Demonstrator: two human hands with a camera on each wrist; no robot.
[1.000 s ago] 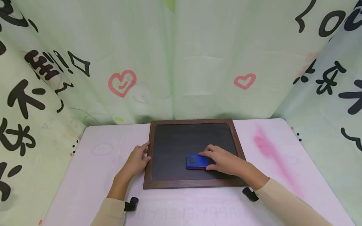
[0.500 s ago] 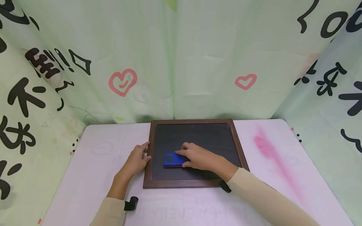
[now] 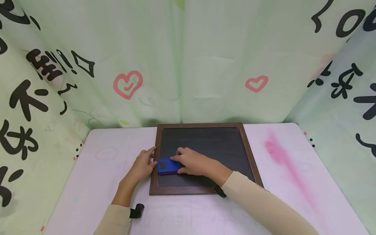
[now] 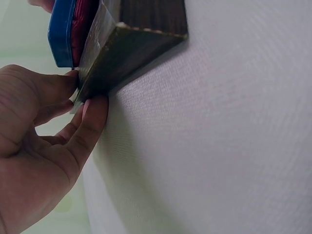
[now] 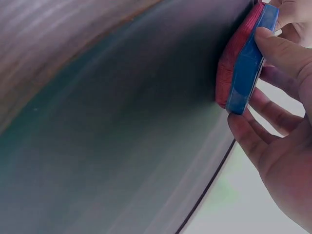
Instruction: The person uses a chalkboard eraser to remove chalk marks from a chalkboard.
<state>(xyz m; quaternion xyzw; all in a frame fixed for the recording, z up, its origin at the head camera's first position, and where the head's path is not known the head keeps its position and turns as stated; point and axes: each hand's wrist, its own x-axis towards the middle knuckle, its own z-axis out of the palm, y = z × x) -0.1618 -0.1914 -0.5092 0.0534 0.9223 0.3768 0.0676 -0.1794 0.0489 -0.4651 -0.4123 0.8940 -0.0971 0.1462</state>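
Note:
A small blackboard point(image 3: 205, 143) with a brown wooden frame lies on the table. My left hand point(image 3: 143, 164) holds the frame's left edge; in the left wrist view its thumb point(image 4: 61, 87) touches near the upper edge, and a finger point(image 4: 92, 122) sits low against the side. My right hand point(image 3: 192, 162) grips a blue blackboard eraser point(image 3: 166, 166) by its right end. The eraser's red pad point(image 5: 236, 58) faces the board, near the left side of the frame. In the right wrist view thumb and fingers lie on opposite sides of the blue body point(image 5: 247, 68).
The white table point(image 3: 64, 182) bears a pink smear point(image 3: 277, 153) right of the board. Pale green curtains point(image 3: 205, 42) with hearts and black lettering hang behind and on both sides. A black strap piece point(image 3: 137, 211) shows at the left cuff.
My right hand has slid the eraser leftward over the board, from right of its middle to beside the left frame. The left hand has stayed at the frame's edge.

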